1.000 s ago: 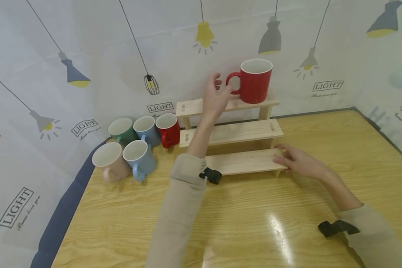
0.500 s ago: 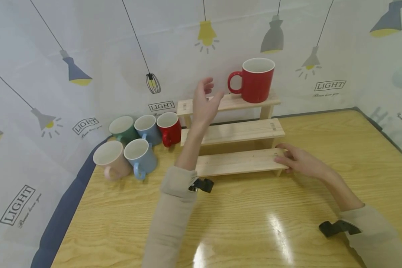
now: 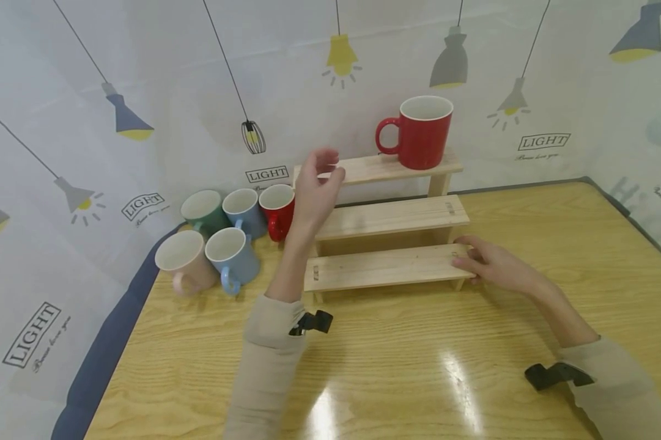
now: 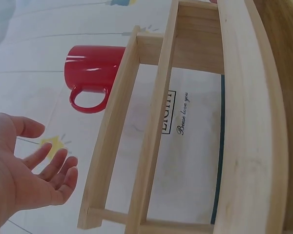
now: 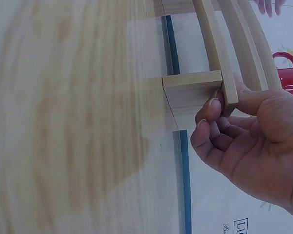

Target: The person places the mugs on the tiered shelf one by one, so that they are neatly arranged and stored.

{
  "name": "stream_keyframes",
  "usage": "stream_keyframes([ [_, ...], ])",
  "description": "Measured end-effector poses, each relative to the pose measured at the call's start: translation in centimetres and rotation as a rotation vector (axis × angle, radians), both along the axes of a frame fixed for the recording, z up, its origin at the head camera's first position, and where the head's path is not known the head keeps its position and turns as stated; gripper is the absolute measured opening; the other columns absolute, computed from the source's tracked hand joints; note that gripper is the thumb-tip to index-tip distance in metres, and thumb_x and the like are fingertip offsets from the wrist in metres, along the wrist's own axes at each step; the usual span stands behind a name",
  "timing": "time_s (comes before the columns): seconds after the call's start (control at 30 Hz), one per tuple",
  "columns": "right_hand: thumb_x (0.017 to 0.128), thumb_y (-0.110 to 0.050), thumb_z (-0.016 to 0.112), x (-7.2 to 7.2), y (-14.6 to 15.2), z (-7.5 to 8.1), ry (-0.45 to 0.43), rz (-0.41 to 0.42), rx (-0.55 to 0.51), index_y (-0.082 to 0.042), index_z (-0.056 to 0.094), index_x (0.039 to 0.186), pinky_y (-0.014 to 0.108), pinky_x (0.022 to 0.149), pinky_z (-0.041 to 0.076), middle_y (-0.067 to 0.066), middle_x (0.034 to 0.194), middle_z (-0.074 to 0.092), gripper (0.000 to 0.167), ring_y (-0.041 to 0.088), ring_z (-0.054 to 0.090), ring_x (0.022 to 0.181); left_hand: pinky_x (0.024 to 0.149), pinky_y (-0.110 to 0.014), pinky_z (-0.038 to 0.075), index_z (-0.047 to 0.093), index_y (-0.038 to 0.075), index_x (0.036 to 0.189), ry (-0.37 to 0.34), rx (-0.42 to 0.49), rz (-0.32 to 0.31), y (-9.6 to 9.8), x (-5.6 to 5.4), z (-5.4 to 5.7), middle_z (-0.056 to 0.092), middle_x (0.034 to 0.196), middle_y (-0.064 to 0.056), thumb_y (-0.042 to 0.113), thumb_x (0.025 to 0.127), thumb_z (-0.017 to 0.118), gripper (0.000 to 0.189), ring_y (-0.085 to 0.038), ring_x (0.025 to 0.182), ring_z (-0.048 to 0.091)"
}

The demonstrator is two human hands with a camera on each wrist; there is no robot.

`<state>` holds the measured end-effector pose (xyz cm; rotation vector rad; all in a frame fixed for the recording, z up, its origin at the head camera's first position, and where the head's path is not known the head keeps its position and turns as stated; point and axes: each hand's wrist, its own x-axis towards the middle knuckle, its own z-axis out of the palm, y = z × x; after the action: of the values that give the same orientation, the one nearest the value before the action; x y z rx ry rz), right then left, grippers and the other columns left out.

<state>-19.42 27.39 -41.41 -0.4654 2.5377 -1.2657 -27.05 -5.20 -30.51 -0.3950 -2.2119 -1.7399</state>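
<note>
A red mug (image 3: 425, 135) stands upright on the top tier of a three-step wooden rack (image 3: 391, 221), toward its right end, handle to the left. My left hand (image 3: 317, 189) is in the air at the rack's left side, fingers loosely bent and holding nothing; the left wrist view shows that hand (image 4: 31, 168) apart from the mug (image 4: 94, 68). With thumb and fingers, my right hand (image 3: 492, 264) pinches the right end of the lowest step. In the right wrist view, the right hand (image 5: 256, 136) has its thumb above the board and curled fingers below.
Left of the rack, several mugs stand close together: a green mug (image 3: 205, 211), a pink mug (image 3: 184, 263), a light blue mug (image 3: 232, 260), another blue mug (image 3: 246, 212) and a smaller-looking red mug (image 3: 277, 211). A lamp-printed cloth (image 3: 170, 73) hangs behind the wooden table (image 3: 407, 360).
My left hand has moved left and down, away from the red mug's handle on the top tier. The right hand keeps its pinch on the lowest step.
</note>
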Motion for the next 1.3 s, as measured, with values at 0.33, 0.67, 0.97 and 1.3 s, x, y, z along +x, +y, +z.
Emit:
stream_keyframes([
  [0.33, 0.105, -0.019, 0.054, 0.2, -0.1, 0.1, -0.010, -0.004, -0.020, 0.012, 0.029, 0.147, 0.032, 0.073, 0.057, 0.026, 0.115, 0.065, 0.057, 0.028, 0.066, 0.095, 0.097, -0.036, 0.045, 0.056, 0.000, 0.125, -0.011, 0.049, 0.013, -3.1, 1.2, -0.8, 0.060, 0.123, -0.016, 0.004, 0.095, 0.057, 0.030, -0.021, 0.112, 0.056],
  [0.67, 0.105, -0.017, 0.053, 0.2, -0.1, -0.1, -0.008, -0.004, -0.017, 0.012, 0.028, 0.147, 0.032, 0.072, 0.057, 0.026, 0.115, 0.065, 0.057, 0.027, 0.065, 0.095, 0.094, -0.035, 0.045, 0.059, 0.000, 0.123, -0.027, -0.019, 0.138, -6.0, 1.7, -2.6, 0.061, 0.119, -0.014, 0.003, 0.096, 0.058, 0.027, -0.024, 0.111, 0.058],
  [0.97, 0.105, -0.022, 0.054, 0.3, 0.0, 0.1, -0.003, -0.006, -0.002, 0.012, 0.029, 0.147, 0.033, 0.073, 0.057, 0.025, 0.113, 0.066, 0.059, 0.024, 0.066, 0.091, 0.097, -0.039, 0.044, 0.057, -0.006, 0.119, -0.064, -0.039, 0.215, -7.8, 1.6, -4.7, 0.060, 0.117, -0.023, -0.004, 0.090, 0.055, 0.029, -0.031, 0.108, 0.056],
  [1.3, 0.105, -0.026, 0.054, 0.2, 0.0, 0.1, 0.004, -0.009, 0.018, 0.011, 0.029, 0.147, 0.036, 0.073, 0.057, 0.026, 0.114, 0.065, 0.061, 0.023, 0.065, 0.087, 0.100, -0.047, 0.044, 0.055, -0.010, 0.123, -0.116, -0.052, 0.282, -9.6, 1.3, -7.1, 0.056, 0.122, -0.027, -0.006, 0.088, 0.052, 0.036, -0.041, 0.112, 0.054],
])
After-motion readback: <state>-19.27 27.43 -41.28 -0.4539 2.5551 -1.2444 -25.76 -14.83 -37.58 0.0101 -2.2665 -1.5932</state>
